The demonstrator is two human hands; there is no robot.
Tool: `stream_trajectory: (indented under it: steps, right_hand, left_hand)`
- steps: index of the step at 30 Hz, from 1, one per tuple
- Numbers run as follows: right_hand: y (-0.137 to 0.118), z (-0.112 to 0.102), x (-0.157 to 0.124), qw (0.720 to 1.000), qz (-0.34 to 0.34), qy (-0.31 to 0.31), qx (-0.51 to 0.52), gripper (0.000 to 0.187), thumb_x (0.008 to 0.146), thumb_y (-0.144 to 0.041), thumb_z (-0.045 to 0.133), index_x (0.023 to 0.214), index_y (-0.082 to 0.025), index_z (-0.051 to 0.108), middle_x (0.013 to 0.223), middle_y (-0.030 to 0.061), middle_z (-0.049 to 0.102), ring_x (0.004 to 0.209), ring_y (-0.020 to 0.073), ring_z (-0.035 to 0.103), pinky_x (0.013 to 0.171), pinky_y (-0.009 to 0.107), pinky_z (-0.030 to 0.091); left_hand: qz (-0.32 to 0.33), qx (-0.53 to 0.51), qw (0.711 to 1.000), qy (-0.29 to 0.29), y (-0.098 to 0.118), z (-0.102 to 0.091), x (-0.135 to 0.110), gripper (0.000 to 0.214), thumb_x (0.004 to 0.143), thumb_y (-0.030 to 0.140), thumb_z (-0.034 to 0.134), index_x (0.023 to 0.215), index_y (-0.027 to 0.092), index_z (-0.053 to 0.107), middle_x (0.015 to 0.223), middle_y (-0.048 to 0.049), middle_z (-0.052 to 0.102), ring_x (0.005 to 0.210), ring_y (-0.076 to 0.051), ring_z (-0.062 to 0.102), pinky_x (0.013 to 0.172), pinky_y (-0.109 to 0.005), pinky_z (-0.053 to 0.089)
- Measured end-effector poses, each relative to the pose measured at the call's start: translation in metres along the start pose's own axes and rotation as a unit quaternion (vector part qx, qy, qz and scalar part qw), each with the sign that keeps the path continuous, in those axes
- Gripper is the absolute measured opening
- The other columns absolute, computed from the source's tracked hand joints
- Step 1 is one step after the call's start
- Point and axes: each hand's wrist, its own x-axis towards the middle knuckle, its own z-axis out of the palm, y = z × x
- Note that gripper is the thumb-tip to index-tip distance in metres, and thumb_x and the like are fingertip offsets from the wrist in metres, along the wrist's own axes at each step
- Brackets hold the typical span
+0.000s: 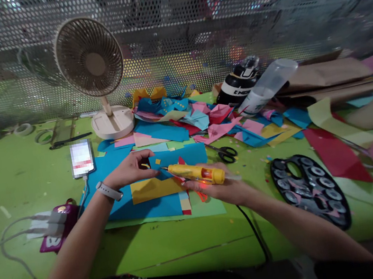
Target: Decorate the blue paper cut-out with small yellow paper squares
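My right hand (217,189) is wrapped round a yellow hot glue gun (192,173), which has a red-lit section and an orange trigger. Its dark nozzle points left at a blue paper piece (187,154) with a small yellow square (157,161) on it. My left hand (134,168), with a pale band at the wrist, is closed at the left edge of that blue piece, thumb and fingers curved together. A yellow paper strip (155,190) and larger blue paper sheets (145,211) lie beneath. The exact fingertip contact is partly hidden.
A fan (113,123) and coloured paper scraps (212,120) stand and lie at the back. Black scissors (227,154) and a black palette (309,190) are to the right. A lit phone (81,158) and a purple charger block (60,224) with cables lie left.
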Motion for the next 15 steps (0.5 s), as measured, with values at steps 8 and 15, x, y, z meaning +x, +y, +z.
stream_trajectory:
  steps: [8,15]
  right_hand:
    - [-0.0042,-0.0006,-0.0004,0.999,-0.008,0.008,-0.040,0.034,0.082,-0.055,0.065,0.079,-0.021,0.068,0.061,-0.0009,0.058,0.055,0.0128,0.052,0.047,0.024,0.040]
    - [-0.0040,-0.0001,-0.0007,0.999,-0.008,0.009,-0.046,0.033,0.082,-0.053,0.065,0.080,-0.021,0.068,0.061,-0.0014,0.058,0.054,0.0123,0.051,0.047,0.024,0.040]
  left_hand:
    - [0.009,0.000,1.000,-0.001,0.0013,0.0006,-0.0003,0.029,0.073,0.028,0.079,0.088,0.015,0.059,0.087,-0.0006,0.063,0.077,-0.011,0.065,0.072,-0.023,0.054]
    - [0.019,-0.010,1.000,-0.012,0.0007,0.0008,0.0003,0.027,0.073,0.027,0.079,0.087,0.014,0.061,0.087,-0.0015,0.065,0.078,-0.011,0.066,0.073,-0.023,0.054]
